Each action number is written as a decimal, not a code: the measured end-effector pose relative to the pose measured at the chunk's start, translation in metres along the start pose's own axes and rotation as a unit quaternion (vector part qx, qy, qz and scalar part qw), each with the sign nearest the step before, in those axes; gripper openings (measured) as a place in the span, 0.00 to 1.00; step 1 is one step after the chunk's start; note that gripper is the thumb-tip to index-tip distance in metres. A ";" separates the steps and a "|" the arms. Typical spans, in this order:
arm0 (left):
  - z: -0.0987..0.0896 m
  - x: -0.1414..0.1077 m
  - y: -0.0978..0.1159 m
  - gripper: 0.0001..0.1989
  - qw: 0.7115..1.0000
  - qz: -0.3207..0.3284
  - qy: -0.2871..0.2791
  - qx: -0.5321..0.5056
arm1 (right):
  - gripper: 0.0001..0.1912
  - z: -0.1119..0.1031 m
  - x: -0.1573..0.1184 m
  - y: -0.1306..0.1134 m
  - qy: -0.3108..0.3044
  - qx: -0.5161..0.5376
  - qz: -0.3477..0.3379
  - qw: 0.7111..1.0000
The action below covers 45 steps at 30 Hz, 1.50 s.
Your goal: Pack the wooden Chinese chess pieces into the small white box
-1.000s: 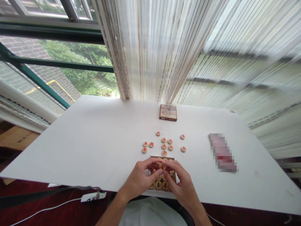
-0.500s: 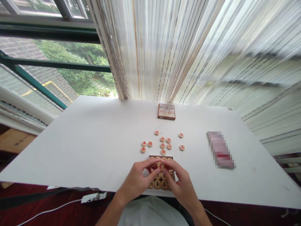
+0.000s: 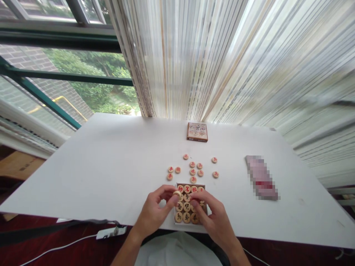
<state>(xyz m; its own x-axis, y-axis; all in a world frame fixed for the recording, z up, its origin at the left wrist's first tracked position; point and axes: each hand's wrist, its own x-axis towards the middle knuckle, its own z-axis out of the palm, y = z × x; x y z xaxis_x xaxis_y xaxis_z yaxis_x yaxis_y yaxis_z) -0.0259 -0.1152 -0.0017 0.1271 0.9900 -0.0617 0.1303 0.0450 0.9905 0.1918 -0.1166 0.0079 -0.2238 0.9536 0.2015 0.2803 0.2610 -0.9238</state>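
My left hand (image 3: 156,207) pinches a round wooden Chinese chess piece (image 3: 178,193) between thumb and fingers, tilted, above the left side of an open box (image 3: 175,224). Under it the box holds rows of pieces, red characters in the far row, such as a red-marked piece (image 3: 187,189), and black ones nearer me, such as a black-marked piece (image 3: 186,217). Over the box's right side hangs my right hand (image 3: 213,210), its thumb and index finger a little apart with no piece visible between them. It hides some pieces there.
Several loose red-marked pieces (image 3: 192,172) lie on the white table (image 3: 111,162) beyond the box. A flat box lid (image 3: 197,132) rests near the curtain (image 3: 188,66). A blurred pinkish object (image 3: 262,177) lies to the right. A power strip (image 3: 111,232) shows below the table edge.
Both hands were together around one red-marked piece; now they are apart, the left moved leftward with a piece in it. More of the pieces in the box show between them.
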 end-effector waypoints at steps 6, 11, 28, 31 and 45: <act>-0.014 0.010 -0.011 0.15 0.994 -0.041 0.066 -0.081 | 0.07 -0.011 -0.001 0.005 0.032 -0.008 0.027 0.999; -0.015 0.010 -0.012 0.13 0.993 -0.022 0.064 -0.092 | 0.07 -0.017 -0.003 0.011 0.046 -0.005 0.034 0.998; 0.013 0.002 0.002 0.11 0.998 -0.019 -0.037 -0.054 | 0.07 0.005 0.000 -0.004 -0.008 0.012 -0.002 1.000; 0.016 0.000 0.004 0.10 0.997 -0.028 -0.050 -0.050 | 0.07 0.007 0.001 -0.006 -0.016 0.022 -0.014 1.000; 0.002 -0.005 0.004 0.09 0.987 0.096 -0.037 0.124 | 0.10 0.006 -0.006 0.000 -0.007 0.024 0.010 1.000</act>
<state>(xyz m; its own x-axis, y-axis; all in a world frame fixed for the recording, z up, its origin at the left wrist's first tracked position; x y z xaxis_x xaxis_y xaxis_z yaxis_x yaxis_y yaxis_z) -0.0239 -0.1206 0.0027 0.2434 0.9641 0.1065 0.3314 -0.1859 0.9250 0.1881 -0.1235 0.0046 -0.2310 0.9566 0.1778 0.2400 0.2331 -0.9424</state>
